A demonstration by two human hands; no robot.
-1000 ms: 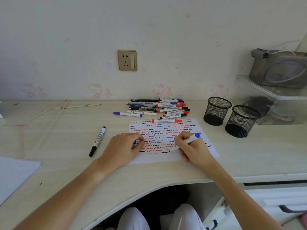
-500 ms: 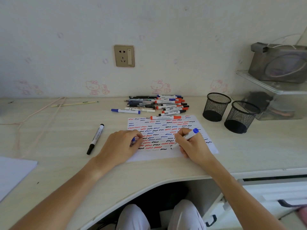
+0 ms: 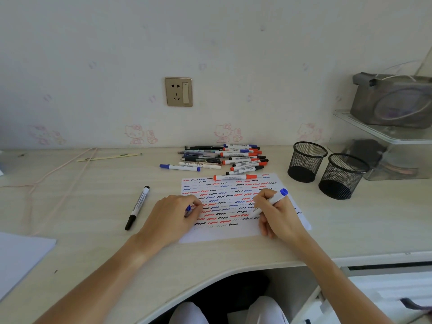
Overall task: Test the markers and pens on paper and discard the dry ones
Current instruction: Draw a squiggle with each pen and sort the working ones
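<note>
A white sheet of paper [image 3: 233,232] covered in red, blue and black squiggles lies on the desk. My right hand [image 3: 278,213] grips a white marker with a blue end [image 3: 277,197], its tip down on the paper's lower right rows. My left hand [image 3: 173,216] rests on the paper's left edge and pinches a small blue cap [image 3: 188,208]. A red-capped marker [image 3: 235,177] lies across the paper's top edge. A pile of markers and pens [image 3: 224,156] sits behind it.
Two black mesh cups [image 3: 306,161] [image 3: 342,175] stand to the right of the paper. A black marker [image 3: 138,206] lies left of my left hand, a blue-capped marker [image 3: 180,167] further back. More white paper [image 3: 16,258] sits at the left edge. A clear shelf stands far right.
The marker tip in my right hand has shifted slightly along the lower rows of the paper. My left hand stays in place with the cap.
</note>
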